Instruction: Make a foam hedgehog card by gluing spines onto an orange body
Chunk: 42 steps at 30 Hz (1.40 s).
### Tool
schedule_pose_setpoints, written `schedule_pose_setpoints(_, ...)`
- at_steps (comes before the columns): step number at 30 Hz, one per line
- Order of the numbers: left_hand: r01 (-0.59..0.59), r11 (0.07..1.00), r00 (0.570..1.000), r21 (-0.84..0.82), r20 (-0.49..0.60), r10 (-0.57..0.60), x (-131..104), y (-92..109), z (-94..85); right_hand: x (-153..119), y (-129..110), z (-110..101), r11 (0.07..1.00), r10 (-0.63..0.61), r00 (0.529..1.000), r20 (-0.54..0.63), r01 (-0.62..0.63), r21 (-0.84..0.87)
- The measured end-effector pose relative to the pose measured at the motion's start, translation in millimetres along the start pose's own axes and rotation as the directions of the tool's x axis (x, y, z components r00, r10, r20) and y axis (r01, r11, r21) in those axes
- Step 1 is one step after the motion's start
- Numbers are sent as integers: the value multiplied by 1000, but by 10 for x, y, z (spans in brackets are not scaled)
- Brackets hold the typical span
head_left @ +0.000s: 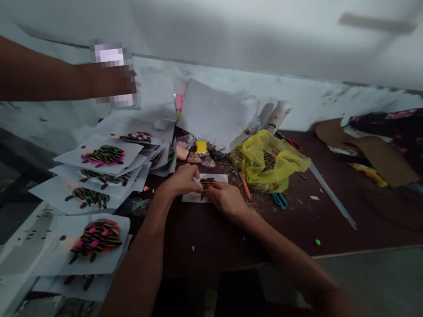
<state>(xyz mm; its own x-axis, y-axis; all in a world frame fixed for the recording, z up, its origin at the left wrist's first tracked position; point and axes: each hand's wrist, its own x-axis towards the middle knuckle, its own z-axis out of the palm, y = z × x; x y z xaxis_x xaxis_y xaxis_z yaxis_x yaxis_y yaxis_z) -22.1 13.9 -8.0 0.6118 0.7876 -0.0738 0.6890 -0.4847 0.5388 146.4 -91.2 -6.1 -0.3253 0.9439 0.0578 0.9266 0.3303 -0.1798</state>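
Observation:
A small white paper card [221, 177] lies on the dark table, bearing a row of dark striped seeds [207, 182] over an orange patch. At its left edge, my left hand [182, 179] is curled, thumb and finger closed on the card. My right hand [228, 200] bends over the card's lower right part with its fingers pinched together at the seeds. Whatever those fingertips hold is hidden. Just right of the card, an orange stick-like tool [245, 186] lies beside a yellow mesh bag [268, 159] containing more seeds.
Stacked paper sheets [119, 151] with seed-covered hedgehog figures stand left. Another person's arm [33, 67] reaches over them, its hand pixelated. Coloured clay [201, 147], blue-handled scissors [279, 200] and a clear ruler-like strip [332, 193] lie around. Brown cardboard [381, 154] is at right.

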Motion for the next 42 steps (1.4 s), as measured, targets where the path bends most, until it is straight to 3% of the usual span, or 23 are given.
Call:
schedule_pose_setpoints(10,1,1000,1000,28,-20,0,9,-2,56,26,-39,-2,1000,9,1000,29,-8,-26)
schedule_pose_setpoints(29,-23,999,999,35,26,23,10,-6,3,27,-66,-86,995,88,994,59,-90,33)
schedule_pose_setpoints(37,-47,998,999,-28,8,47,15,-51,-13,-9,-9,-104,993,109,994,-3,-108,51)
schedule_pose_setpoints(42,-37,999,999,-12,-8,37,45,-64,30,9,164,-84,979,187,974,-127,-174,104)
